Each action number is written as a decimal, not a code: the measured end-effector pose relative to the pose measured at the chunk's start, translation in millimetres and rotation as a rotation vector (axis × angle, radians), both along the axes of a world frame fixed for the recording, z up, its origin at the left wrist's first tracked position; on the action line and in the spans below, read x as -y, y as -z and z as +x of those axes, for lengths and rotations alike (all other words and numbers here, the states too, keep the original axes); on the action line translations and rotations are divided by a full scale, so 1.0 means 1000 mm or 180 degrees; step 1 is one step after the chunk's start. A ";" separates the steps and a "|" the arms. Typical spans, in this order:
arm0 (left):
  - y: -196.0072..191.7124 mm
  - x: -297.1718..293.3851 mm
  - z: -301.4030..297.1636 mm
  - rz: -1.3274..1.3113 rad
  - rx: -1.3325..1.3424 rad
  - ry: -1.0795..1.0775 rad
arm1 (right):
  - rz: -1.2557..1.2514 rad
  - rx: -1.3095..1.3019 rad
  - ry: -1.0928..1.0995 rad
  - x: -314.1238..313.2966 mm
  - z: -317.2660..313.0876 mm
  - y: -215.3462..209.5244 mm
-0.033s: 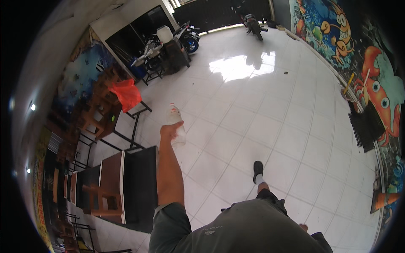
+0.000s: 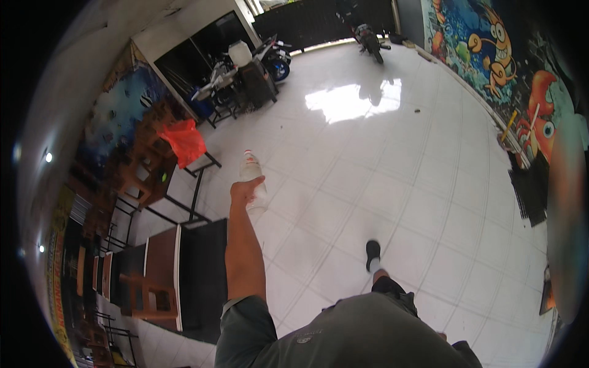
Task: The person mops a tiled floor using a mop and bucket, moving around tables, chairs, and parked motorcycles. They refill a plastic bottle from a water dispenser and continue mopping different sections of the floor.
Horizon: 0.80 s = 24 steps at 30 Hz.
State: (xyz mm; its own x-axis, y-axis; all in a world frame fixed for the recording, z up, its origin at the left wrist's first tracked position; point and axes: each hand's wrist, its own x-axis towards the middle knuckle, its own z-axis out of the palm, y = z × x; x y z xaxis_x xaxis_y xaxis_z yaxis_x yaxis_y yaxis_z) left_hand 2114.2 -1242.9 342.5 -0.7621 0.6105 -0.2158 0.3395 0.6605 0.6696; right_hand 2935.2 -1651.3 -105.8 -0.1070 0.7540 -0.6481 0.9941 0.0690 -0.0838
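Observation:
My left hand (image 2: 247, 188) is wrapped round the middle of a translucent plastic bottle (image 2: 257, 202) with a red cap, held out ahead at arm's length. The bottle stands nearly upright in the grip, its cap pointing away from me, above the tiled floor. At the far right rim a large skin-coloured smear, apparently my right hand (image 2: 565, 233), is very close and blurred; its fingers cannot be made out. Below, one dark shoe (image 2: 372, 253) with a white sock shows on the floor.
Black-topped tables (image 2: 205, 270) with brown stools (image 2: 150, 297) line the left side. A red plastic bag (image 2: 184, 142) lies on a farther table. Motorbikes (image 2: 368, 43) stand at the back, near a dark gate (image 2: 307, 27). Black mesh (image 2: 529, 190) leans by the painted right wall.
A blurred skin-coloured shape has come in at the right rim, covering part of the wall painting. My left hand and the bottle have shifted slightly left, and the shoe sits slightly lower.

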 end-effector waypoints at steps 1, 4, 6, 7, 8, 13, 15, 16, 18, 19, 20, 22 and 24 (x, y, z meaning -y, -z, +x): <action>-0.003 -0.020 -0.013 0.0088 -0.0092 -0.0096 | 0.0296 -0.0072 0.0050 -0.004 0.002 0.034; 0.021 -0.074 -0.080 -0.0129 0.0000 -0.0363 | 0.0392 0.0103 0.0032 -0.093 -0.049 0.102; 0.079 -0.098 -0.113 -0.0223 0.0275 -0.0636 | -0.0689 -0.0300 0.1033 -0.229 -0.079 0.086; 0.114 -0.100 -0.127 -0.0321 0.0908 -0.0401 | -0.0908 -0.0390 0.1511 -0.292 -0.097 0.078; 0.154 -0.087 -0.129 -0.0033 0.0889 -0.0456 | -0.0996 -0.0536 0.2060 -0.360 -0.120 0.070; 0.310 0.011 -0.075 -0.1562 0.1853 -0.1020 | 0.1540 -0.1428 0.1853 -0.696 -0.187 0.005; 0.329 0.057 -0.017 -0.1862 0.2305 -0.1252 | 0.1549 -0.2243 0.2601 -0.788 -0.223 -0.089; 0.326 0.076 0.006 -0.1937 0.2441 -0.1438 | 0.1416 -0.2235 0.2660 -0.822 -0.254 -0.152; 0.325 0.041 0.018 -0.2011 0.2601 -0.1536 | 0.1681 -0.2228 0.2575 -0.885 -0.266 -0.189; 0.326 0.018 0.019 -0.2039 0.2662 -0.1592 | 0.1761 -0.1991 0.2492 -0.910 -0.268 -0.183; 0.330 -0.007 0.016 -0.2011 0.2690 -0.1663 | 0.1854 -0.1768 0.2362 -0.933 -0.271 -0.175; 0.338 -0.068 -0.002 -0.2001 0.2728 -0.1674 | 0.2262 -0.1340 0.2023 -0.956 -0.255 -0.105; 0.340 -0.140 -0.033 -0.1967 0.2712 -0.1600 | 0.0949 -0.0457 0.2054 -0.954 -0.227 -0.024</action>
